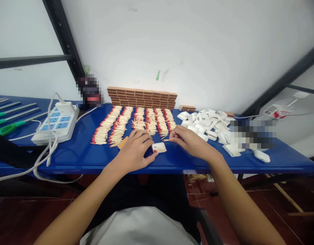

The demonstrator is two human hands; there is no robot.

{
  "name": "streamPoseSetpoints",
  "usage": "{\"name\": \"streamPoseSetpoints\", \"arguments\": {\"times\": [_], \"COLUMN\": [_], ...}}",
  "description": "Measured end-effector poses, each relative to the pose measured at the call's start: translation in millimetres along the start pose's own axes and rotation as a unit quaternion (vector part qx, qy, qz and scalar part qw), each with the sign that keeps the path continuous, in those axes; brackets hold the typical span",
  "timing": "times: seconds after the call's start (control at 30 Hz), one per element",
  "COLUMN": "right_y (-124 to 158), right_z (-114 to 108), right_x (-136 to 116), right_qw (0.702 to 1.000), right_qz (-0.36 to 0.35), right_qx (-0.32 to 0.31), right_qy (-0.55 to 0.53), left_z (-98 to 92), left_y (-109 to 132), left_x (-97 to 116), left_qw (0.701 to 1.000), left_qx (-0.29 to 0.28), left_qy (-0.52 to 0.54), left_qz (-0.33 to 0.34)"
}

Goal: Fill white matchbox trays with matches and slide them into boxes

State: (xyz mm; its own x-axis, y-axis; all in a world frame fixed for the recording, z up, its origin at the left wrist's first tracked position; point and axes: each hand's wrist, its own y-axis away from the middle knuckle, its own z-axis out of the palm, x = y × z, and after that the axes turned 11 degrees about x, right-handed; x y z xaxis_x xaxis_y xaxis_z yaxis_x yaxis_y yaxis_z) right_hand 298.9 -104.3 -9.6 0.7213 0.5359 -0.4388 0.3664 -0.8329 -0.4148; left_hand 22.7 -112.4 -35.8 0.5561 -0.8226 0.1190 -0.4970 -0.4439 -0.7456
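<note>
My left hand (135,149) rests on the blue table (77,154), fingers curled around a small white matchbox tray (159,147) with a few red-tipped matches in it. My right hand (189,140) pinches several matches (166,139) at the near end of the match rows, just right of the tray. Rows of red-tipped matches (136,123) lie in front of both hands. A brown box sleeve (123,142) lies under my left fingers.
Stacked brown matchbox sleeves (141,97) line the wall. A heap of white trays (210,127) sits at the right, with a white mouse-like object (262,156) near the edge. A power strip (57,124) with cables and green-handled tools (11,117) lie at the left.
</note>
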Motion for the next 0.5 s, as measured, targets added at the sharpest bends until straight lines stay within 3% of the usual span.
{"name": "streamPoseSetpoints", "arguments": {"times": [0.23, 0.37, 0.5], "right_y": [2, -8, -15], "right_z": [9, 7, 13], "right_x": [-30, -12, 13], "right_qw": [1.000, 0.999, 1.000], "right_qz": [-0.014, -0.016, -0.022], "right_qx": [-0.021, 0.046, 0.017], "right_qy": [-0.004, 0.006, 0.000], "left_z": [0.5, 0.7, 0.5], "left_y": [0, 1, 1], "left_x": [0, 0, 0], "left_qw": [1.000, 1.000, 1.000], "left_qx": [0.002, 0.004, 0.006], "left_qy": [-0.003, -0.009, -0.002], "left_qz": [0.005, 0.007, 0.003]}}
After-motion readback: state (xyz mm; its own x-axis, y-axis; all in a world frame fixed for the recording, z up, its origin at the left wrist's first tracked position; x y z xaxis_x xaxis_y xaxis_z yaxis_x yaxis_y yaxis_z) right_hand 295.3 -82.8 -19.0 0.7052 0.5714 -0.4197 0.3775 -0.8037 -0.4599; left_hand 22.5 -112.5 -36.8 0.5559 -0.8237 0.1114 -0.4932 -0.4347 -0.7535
